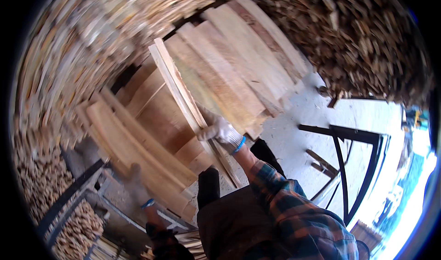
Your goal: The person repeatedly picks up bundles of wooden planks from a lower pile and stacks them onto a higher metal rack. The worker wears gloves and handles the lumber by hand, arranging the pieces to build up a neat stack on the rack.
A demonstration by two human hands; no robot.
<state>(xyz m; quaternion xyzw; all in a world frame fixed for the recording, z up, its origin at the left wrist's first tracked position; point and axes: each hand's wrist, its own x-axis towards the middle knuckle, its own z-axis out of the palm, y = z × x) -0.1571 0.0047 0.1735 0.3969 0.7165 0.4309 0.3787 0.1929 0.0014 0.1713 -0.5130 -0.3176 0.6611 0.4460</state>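
My right hand (pixel 221 131), in a white glove with a blue cuff, is shut on a long thin wooden plank (pixel 177 83). It holds the plank on edge, slanting up and away over a leaning stack of wide boards (pixel 229 62). My left hand (pixel 133 175), also gloved, is blurred. It sits against the lower edge of a pale curved board (pixel 117 138) at the lower left. Whether it grips that board is unclear. Plaid sleeves cover both forearms.
Piles of small wood offcuts fill the left side (pixel 55 76) and the upper right (pixel 363 35). A black metal frame (pixel 363 168) stands on the concrete floor (pixel 298 122) at the right. A grey metal bench (pixel 115 198) and a crate of wood pieces (pixel 76 225) are at the lower left.
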